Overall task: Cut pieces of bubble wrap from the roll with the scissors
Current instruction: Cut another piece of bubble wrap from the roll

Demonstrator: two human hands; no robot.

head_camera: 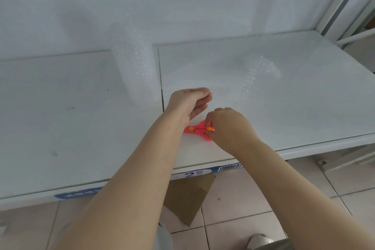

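ok so from my head cam: the small pink plastic scissors with yellow dots (197, 129) are lying flat on the white glossy tabletop (81, 128), close to the front edge; my right hand (229, 128) is curled over the handle end, thumb and a fingertip pinched on the handles, so that hand has hold of them; the rest of the handles are buried under my knuckles and I can't see how far the blades are spread, they look about closed; my left hand (189, 103) sits just behind the scissors, palm turned sideways, fingers loosely together and slightly cupped, holding nothing that I can see; whether its heel touches the blade tip I can't tell

the upright roll of clear bubble wrap (136, 67) stands further back and to the left, right by the seam between the two table panels; a loose clear sheet of bubble wrap (249, 77) lies flat to the right of my left hand, and its near edge is really hard to make out against the white surface; below the table edge there's a brown cardboard piece (188, 199) on the tiled floor (263, 199), partly hidden by my left arm
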